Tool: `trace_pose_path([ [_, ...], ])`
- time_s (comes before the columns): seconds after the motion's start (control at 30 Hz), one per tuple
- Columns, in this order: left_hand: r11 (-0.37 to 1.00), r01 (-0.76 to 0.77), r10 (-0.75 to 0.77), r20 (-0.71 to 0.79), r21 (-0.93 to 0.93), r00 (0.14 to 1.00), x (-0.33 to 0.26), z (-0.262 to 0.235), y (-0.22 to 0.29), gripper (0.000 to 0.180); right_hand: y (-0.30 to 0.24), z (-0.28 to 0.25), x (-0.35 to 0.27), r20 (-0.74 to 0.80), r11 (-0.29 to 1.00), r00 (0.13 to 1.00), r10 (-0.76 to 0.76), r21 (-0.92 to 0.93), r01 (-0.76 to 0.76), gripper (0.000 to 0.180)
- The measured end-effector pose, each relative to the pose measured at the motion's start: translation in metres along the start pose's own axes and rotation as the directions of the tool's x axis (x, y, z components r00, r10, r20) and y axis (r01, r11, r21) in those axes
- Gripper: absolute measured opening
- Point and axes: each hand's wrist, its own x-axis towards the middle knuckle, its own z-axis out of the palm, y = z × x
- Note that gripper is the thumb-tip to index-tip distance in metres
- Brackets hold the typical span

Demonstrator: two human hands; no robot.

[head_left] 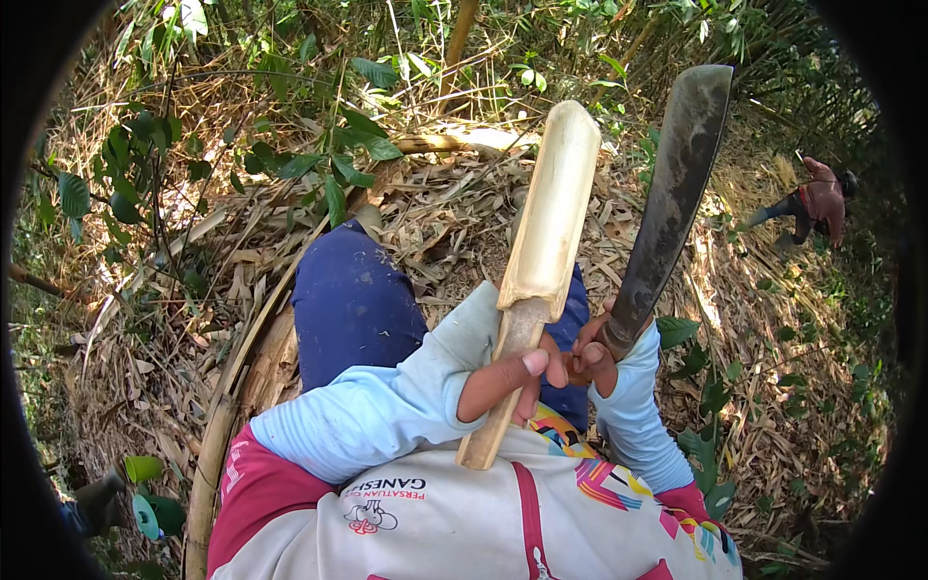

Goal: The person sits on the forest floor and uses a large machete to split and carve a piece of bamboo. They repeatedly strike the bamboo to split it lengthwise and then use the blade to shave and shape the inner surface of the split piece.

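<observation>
A pale bamboo scoop, cut as a half-open trough with a narrower handle, slants upward in front of my body. The fingers of my left hand are closed round its handle, whose lower end rests near my jacket. On the right, a machete with a broad dark blade points up and slightly outward. My right hand grips it at the base of the blade, and its handle is mostly hidden. The two hands are close together, and the blade stands apart from the scoop's trough.
Dry leaves cover the sloping ground. A long bamboo pole and a log lie at my left. Leafy stems rise ahead. Another person is bent over at the far right. A green cup-like object shows at lower left.
</observation>
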Motion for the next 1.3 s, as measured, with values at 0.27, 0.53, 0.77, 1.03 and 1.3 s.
trace_pose_path([
  [0.27,1.0,0.003,-0.003,0.016,0.027,1.0,-0.0012,-0.0013,0.0008,0.055,0.001,0.0011,-0.0008,0.012,1.0,1.0,-0.005,-0.015,0.005,0.054],
  [0.53,1.0,0.016,-0.016,0.014,0.027,1.0,-0.0008,-0.0012,-0.0003,0.055,0.003,0.0014,-0.0016,-0.003,1.0,1.0,0.02,-0.02,-0.02,0.054],
  [0.77,0.999,-0.002,0.001,0.029,0.045,1.0,0.0003,-0.0019,-0.001,0.054,0.002,0.0015,-0.0024,-0.013,0.999,0.999,0.032,-0.038,-0.033,0.053],
  [1.03,0.999,-0.014,0.014,-0.005,0.047,1.0,-0.0006,-0.0001,-0.0021,0.053,0.0019,0.0028,-0.0037,-0.021,0.998,0.998,0.052,-0.034,-0.053,0.053],
  [1.3,0.996,-0.015,0.018,-0.028,0.082,0.999,0.0,-0.0009,-0.0016,0.056,0.0004,0.007,-0.0043,-0.033,0.996,0.997,0.072,-0.047,-0.074,0.054],
])
